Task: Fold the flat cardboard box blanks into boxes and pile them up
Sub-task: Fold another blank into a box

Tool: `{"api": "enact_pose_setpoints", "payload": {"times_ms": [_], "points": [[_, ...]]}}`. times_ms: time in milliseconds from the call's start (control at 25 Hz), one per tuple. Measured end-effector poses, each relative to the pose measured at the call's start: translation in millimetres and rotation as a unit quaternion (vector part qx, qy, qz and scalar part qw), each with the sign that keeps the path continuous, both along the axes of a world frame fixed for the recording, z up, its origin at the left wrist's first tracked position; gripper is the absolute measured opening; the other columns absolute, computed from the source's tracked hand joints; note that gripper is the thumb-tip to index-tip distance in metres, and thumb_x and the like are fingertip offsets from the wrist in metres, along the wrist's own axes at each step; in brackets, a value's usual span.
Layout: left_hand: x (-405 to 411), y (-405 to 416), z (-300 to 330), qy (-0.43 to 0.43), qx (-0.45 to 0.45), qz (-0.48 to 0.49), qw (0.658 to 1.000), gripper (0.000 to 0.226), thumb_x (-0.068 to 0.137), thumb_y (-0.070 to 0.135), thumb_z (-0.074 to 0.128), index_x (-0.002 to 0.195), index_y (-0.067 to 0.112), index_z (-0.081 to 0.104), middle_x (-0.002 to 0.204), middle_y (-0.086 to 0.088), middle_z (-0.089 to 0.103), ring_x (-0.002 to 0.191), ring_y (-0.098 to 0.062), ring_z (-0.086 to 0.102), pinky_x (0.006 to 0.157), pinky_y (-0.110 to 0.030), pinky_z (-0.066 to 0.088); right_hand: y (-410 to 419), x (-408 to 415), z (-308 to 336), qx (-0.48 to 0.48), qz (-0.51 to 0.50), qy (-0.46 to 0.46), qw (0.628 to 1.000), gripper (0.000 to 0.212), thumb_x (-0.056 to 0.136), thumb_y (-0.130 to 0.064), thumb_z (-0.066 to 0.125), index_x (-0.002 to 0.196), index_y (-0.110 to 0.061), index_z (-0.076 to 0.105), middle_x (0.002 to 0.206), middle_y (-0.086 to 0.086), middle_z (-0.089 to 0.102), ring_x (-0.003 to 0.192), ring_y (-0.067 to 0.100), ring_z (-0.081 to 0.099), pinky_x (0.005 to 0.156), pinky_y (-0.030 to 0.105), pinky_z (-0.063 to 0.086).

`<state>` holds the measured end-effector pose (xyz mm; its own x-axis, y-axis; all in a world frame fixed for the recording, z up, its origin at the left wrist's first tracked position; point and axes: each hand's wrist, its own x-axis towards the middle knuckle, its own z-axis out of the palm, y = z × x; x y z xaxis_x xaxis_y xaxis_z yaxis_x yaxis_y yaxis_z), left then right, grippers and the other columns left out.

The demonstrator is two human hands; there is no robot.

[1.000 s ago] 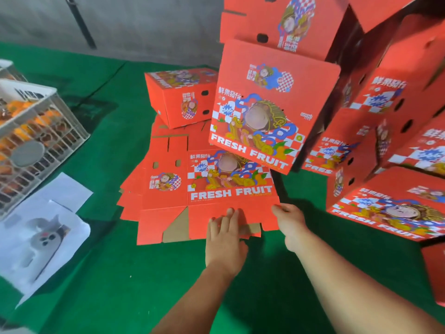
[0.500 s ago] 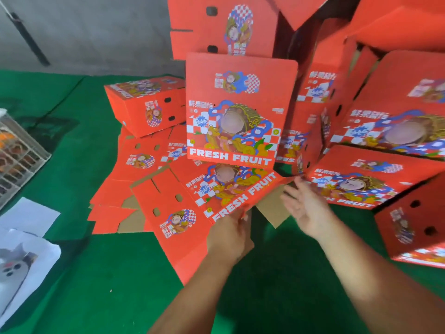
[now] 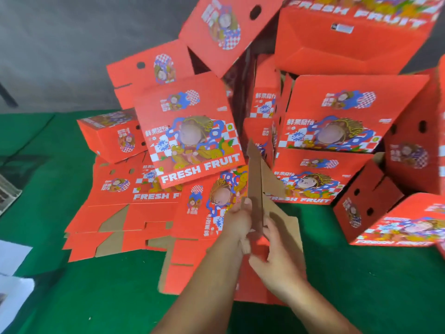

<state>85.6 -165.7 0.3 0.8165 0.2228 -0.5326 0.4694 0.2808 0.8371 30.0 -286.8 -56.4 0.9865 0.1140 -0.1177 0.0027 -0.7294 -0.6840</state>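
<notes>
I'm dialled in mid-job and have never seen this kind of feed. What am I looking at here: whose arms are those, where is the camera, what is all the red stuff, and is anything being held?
There is no machine here. The two bare arms belong to a person, and the single picture comes from a wide-angle camera worn on that person's head, looking forward and down.

The green surface carries a stack of flat red blanks, printed "FRESH FRUIT", on the left. Behind and to the right, already folded boxes are piled up loosely, several of them tilted.

Both hands are on one blank that is lifted off the stack and partly opened, its brown inner side showing. The left hand grips it near the printed panel; the right hand holds the brown flap beside it. White paper sheets lie at the left edge.
</notes>
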Motion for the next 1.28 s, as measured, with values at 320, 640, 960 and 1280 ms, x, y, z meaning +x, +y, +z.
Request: {"api": "enact_pose_setpoints", "payload": {"times_ms": [320, 640, 960, 1280], "points": [[-33, -21, 13, -0.127, -0.207, -0.044, 0.969, 0.022, 0.102, 0.031, 0.058, 0.115, 0.024, 0.075, 0.111, 0.001, 0.077, 0.091, -0.015, 0.074, 0.073, -0.033, 0.062, -35, 4, 35, -0.190, -0.120, -0.161, 0.961, 0.047, 0.089, -0.037, 0.071, 0.134, -0.023, 0.065, 0.121, 0.002, 0.060, 0.118, 0.032, 0.047, 0.099, 0.049, 0.037], [-14, 40, 11, -0.180, -0.013, 0.031, 0.983, 0.040, 0.099, 0.020, 0.066, 0.136, 0.028, 0.057, 0.136, -0.002, 0.065, 0.118, -0.012, 0.066, 0.098, -0.032, 0.052, -98, 19, 68, -0.271, -0.152, -0.236, 0.921, 0.034, 0.066, -0.008, 0.088, 0.093, -0.026, 0.078, 0.126, 0.011, 0.056, 0.137, 0.035, 0.038, 0.113, 0.061, 0.022], [-23, 61, 0, -0.248, 0.090, -0.018, 0.964, 0.044, 0.088, 0.064, 0.065, 0.130, 0.048, 0.061, 0.136, 0.016, 0.066, 0.127, -0.005, 0.061, 0.112, -0.043, 0.044, -122, 34, 73, -0.111, -0.071, -0.285, 0.949, 0.036, 0.072, 0.003, 0.088, 0.083, -0.031, 0.083, 0.162, 0.015, 0.039, 0.152, 0.045, 0.022, 0.119, 0.066, 0.020], [-42, 52, -18, -0.196, 0.077, 0.050, 0.976, 0.054, 0.110, 0.054, 0.029, 0.107, 0.029, 0.077, 0.111, 0.003, 0.078, 0.107, -0.020, 0.069, 0.098, -0.039, 0.049, -115, 20, 52, -0.188, -0.214, -0.311, 0.907, 0.047, 0.071, -0.003, 0.070, 0.095, -0.043, 0.076, 0.174, 0.000, 0.013, 0.157, 0.031, 0.010, 0.117, 0.058, 0.010]]}}
